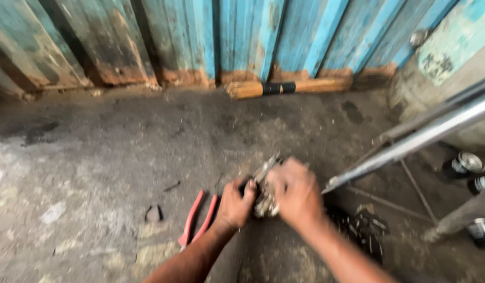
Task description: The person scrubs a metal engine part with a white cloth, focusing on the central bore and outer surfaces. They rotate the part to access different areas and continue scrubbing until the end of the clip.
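Both my hands close around a small greasy metal part (265, 183) held just above a stained concrete floor (106, 152). My left hand (236, 203) grips its dark left end. My right hand (297, 194) covers its right side and top. The frame is blurred, so the part's exact shape is unclear. Red-handled pliers (198, 219) lie on the floor just left of my left wrist.
A shiny metal tube (410, 144) slants in from the right, ending near my right hand. A bundle of sticks (289, 87) lies along a worn blue corrugated wall (242, 36). Small cans (465, 165) stand at the right. Dark metal scraps (360, 225) lie below my right forearm.
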